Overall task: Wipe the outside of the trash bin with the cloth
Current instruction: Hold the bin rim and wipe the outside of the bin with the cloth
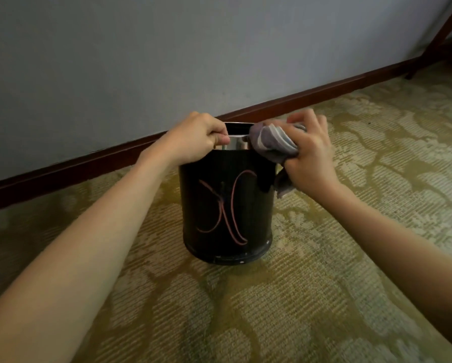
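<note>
A black round trash bin with a pink curly letter on its side stands upright on the carpet. Its shiny metal rim shows at the top. My left hand grips the rim on the left side. My right hand is closed around a bunched grey striped cloth, which is pressed against the bin's upper right edge. A tail of the cloth hangs down beside the bin's right side.
The bin sits on a green and beige patterned carpet. A grey wall with a dark wooden skirting board runs just behind it. A dark wooden furniture leg slants at the top right.
</note>
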Tool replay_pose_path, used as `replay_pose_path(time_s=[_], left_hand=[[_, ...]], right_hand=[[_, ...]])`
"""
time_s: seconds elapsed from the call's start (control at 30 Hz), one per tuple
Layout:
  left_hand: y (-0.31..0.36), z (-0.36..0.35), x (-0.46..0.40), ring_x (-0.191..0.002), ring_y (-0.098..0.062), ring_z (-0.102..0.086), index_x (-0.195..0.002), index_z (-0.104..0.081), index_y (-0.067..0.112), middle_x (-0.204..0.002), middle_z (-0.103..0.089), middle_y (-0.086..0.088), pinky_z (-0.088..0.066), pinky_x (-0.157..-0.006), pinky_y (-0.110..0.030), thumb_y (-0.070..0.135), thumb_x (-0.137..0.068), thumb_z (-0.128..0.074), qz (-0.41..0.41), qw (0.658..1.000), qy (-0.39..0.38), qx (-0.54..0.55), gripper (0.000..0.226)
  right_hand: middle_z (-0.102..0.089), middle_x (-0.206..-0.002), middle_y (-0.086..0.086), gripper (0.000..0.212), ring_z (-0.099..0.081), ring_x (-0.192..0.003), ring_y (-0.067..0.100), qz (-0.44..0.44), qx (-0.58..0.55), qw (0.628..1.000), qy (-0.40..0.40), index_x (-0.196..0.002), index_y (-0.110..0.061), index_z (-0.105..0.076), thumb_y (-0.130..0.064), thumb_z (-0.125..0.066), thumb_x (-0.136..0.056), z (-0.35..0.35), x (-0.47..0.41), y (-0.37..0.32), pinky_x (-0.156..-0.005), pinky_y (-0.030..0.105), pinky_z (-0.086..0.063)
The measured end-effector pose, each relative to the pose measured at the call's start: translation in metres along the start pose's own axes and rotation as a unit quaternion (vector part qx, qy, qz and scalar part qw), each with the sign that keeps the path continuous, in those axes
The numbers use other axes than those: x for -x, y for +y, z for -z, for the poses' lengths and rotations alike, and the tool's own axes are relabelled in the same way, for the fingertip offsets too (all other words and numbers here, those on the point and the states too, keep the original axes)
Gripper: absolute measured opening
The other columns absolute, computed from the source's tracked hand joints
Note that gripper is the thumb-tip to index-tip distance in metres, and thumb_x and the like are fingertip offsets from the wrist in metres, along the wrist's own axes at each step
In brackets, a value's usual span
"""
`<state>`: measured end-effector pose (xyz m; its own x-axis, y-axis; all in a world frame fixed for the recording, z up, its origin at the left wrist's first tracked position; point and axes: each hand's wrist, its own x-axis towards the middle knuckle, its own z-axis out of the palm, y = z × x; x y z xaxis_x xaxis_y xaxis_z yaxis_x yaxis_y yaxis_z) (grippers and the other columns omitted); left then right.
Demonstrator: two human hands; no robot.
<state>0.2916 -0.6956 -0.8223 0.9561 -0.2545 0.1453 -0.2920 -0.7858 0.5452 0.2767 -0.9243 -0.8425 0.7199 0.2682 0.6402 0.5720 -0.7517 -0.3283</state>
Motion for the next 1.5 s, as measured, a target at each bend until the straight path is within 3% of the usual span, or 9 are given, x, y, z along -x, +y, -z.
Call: replay_pose_path(time_s=[0.17,0.27,0.43,0.7,0.87,0.97,1.13,1.33,1.5], left_hand=[[-0.019,0.005,-0.002,-0.067,-0.011,-0.053,-0.064,-0.06,0.029,-0.063,-0.059,0.007,-0.036,-0.065,-0.025,0.022,-0.088,-0.06,0.045,0.996,0.074,0.027,0.025],[-0.027,0.008,0.0,-0.071,-0.008,-0.055,-0.062,-0.06,0.031,-0.067,-0.061,0.008,-0.038,-0.068,-0.027,0.023,-0.089,-0.058,0.069,0.993,0.08,0.051,0.028],[-0.017,0.005,-0.002,-0.071,0.0,-0.054,-0.064,-0.061,0.032,-0.067,-0.06,0.017,-0.036,-0.07,-0.023,0.021,-0.088,-0.061,0.055,0.995,0.073,0.048,0.026],[-0.004,-0.004,-0.01,-0.074,-0.006,-0.057,-0.083,-0.074,0.022,-0.068,-0.06,0.015,-0.038,-0.073,-0.024,0.023,-0.086,-0.063,0.047,0.993,0.095,0.042,0.012],[-0.007,0.002,-0.011,-0.06,0.0,-0.049,-0.073,-0.071,0.023,-0.058,-0.054,0.017,-0.035,-0.068,-0.022,0.022,-0.086,-0.063,0.065,0.99,0.111,0.056,0.015],[-0.004,0.003,-0.009,-0.067,-0.002,-0.051,-0.084,-0.074,0.017,-0.064,-0.055,0.017,-0.036,-0.07,-0.023,0.021,-0.088,-0.061,0.075,0.988,0.114,0.067,0.014],[0.0,0.001,-0.008,-0.079,-0.009,-0.055,-0.088,-0.074,0.015,-0.073,-0.061,0.01,-0.04,-0.073,-0.026,0.021,-0.09,-0.06,0.09,0.987,0.117,0.065,0.015],[-0.002,0.0,-0.008,-0.077,-0.013,-0.06,-0.086,-0.076,0.015,-0.069,-0.062,0.005,-0.044,-0.075,-0.026,0.024,-0.086,-0.065,0.089,0.986,0.132,0.057,0.014],[0.003,-0.006,-0.011,-0.078,-0.018,-0.06,-0.083,-0.076,0.015,-0.068,-0.065,-0.003,-0.043,-0.073,-0.026,0.026,-0.084,-0.066,0.088,0.984,0.15,0.037,0.014]], right_hand=[[-0.059,-0.108,0.018,0.054,-0.046,-0.09,0.041,0.079,-0.002,0.992,-0.093,-0.114,-0.01,-0.067,0.006,-0.067,-0.062,-0.038,0.038,-0.014,-0.069,0.046,-0.045],[-0.063,-0.102,0.012,0.046,-0.05,-0.083,0.035,0.212,0.005,0.956,-0.201,-0.113,-0.011,-0.068,-0.001,-0.068,-0.068,-0.046,0.091,-0.007,-0.07,0.045,-0.045],[-0.062,-0.094,0.004,0.048,-0.053,-0.075,0.027,0.25,0.015,0.912,-0.326,-0.11,-0.018,-0.068,-0.014,-0.076,-0.064,-0.032,0.128,-0.006,-0.06,0.039,-0.051],[-0.055,-0.102,0.016,0.053,-0.044,-0.088,0.037,0.041,0.0,0.998,-0.057,-0.109,-0.012,-0.068,0.011,-0.059,-0.062,-0.032,0.009,-0.022,-0.062,0.039,-0.043],[-0.063,-0.101,0.014,0.046,-0.043,-0.086,0.032,0.166,0.029,0.979,-0.115,-0.111,-0.009,-0.069,-0.001,-0.057,-0.066,-0.046,0.046,-0.022,-0.065,0.037,-0.039],[-0.065,-0.097,0.012,0.038,-0.053,-0.078,0.034,0.256,0.03,0.944,-0.205,-0.11,-0.008,-0.068,-0.004,-0.062,-0.073,-0.051,0.093,-0.015,-0.064,0.044,-0.045],[-0.062,-0.096,0.007,0.045,-0.051,-0.076,0.029,0.272,0.03,0.921,-0.277,-0.111,-0.015,-0.067,-0.01,-0.074,-0.067,-0.043,0.109,-0.011,-0.062,0.041,-0.047],[-0.055,-0.1,0.018,0.048,-0.045,-0.085,0.039,0.049,0.004,0.996,-0.069,-0.11,-0.012,-0.068,0.001,-0.06,-0.065,-0.035,0.02,-0.017,-0.065,0.044,-0.046],[-0.058,-0.105,0.015,0.051,-0.044,-0.087,0.035,0.105,0.015,0.993,-0.057,-0.114,-0.013,-0.068,0.0,-0.068,-0.065,-0.05,0.02,-0.02,-0.068,0.044,-0.043]])
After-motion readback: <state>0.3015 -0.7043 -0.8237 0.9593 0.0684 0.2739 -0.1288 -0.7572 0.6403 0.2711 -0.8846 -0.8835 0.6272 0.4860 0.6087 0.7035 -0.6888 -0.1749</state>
